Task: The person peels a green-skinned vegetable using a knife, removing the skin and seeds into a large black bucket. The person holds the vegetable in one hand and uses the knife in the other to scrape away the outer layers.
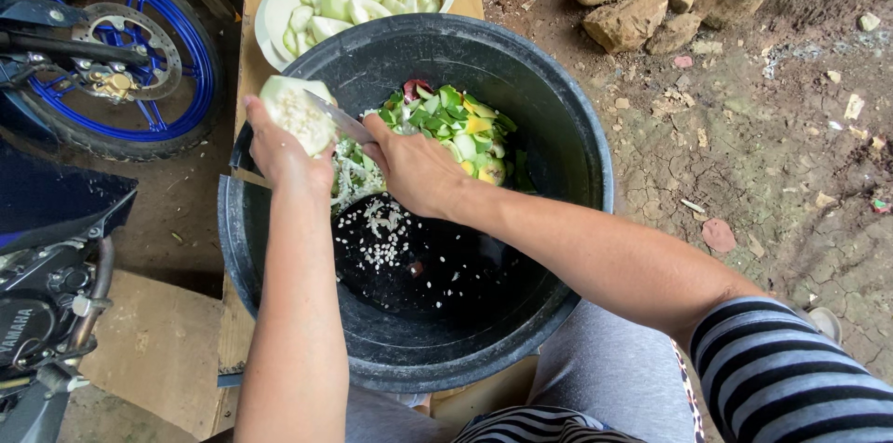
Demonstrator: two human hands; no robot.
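Halved fruit (298, 114) sits over the tub (577, 220) rim, left hand (274, 150) fingers wrapped round it. Right hand (414, 168) fingers are clenched on the knife (337, 117), blade scraping seeds. Risk: a slip on wet flesh would drive the blade into the left palm.

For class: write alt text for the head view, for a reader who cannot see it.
Over a black tub of green peelings and white seeds, the left hand holds a halved pale fruit while the right hand works a knife into it. A white dish of cut pieces sits beyond; a motorbike wheel stands left.
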